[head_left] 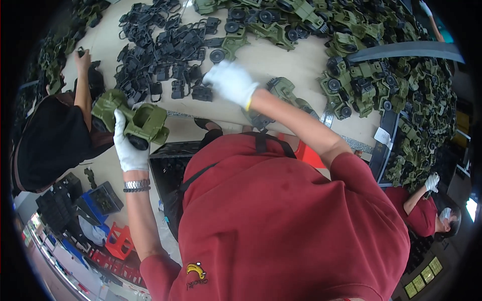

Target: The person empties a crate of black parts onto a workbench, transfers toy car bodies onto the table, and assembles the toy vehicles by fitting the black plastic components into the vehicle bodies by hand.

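My left hand, in a white glove, grips an olive-green toy jeep with its open body facing up and a dark wheel near my fingers. My right hand, also gloved, is over the table beside a heap of small black plastic parts; motion smears its fingers, so I cannot make out whether it holds anything. A green toy jeep with black wheels lies on the table just beyond my right forearm, which hides part of it.
Many green toy jeeps are heaped at the far side and right, by a grey metal bar. A co-worker in black works at left; another in red at right. A red stool stands lower left.
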`<action>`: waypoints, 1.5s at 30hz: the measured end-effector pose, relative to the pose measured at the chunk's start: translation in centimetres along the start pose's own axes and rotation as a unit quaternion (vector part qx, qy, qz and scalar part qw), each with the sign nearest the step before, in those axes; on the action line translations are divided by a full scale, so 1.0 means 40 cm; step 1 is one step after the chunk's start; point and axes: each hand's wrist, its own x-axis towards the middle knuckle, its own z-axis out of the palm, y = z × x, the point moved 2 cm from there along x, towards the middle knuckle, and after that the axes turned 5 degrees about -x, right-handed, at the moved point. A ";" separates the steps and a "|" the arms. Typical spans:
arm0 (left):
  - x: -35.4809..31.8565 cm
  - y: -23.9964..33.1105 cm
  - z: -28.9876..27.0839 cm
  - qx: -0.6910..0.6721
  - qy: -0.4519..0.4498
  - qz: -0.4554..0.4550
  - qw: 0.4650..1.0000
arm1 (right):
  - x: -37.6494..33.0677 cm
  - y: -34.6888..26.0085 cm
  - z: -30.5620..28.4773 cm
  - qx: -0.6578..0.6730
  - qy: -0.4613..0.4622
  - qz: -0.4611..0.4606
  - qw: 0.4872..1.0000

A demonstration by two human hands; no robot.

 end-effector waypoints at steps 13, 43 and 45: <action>-0.030 -0.044 -0.016 -0.012 0.042 -0.027 0.999 | 0.087 -0.038 0.156 -0.041 -0.061 0.064 0.995; -0.070 -0.246 0.318 0.078 -0.168 0.051 0.981 | -0.246 -0.087 -0.366 0.401 0.082 0.223 0.885; -0.104 -0.255 0.350 0.073 -0.166 0.083 0.980 | -0.226 -0.095 -0.357 0.239 0.172 0.136 0.946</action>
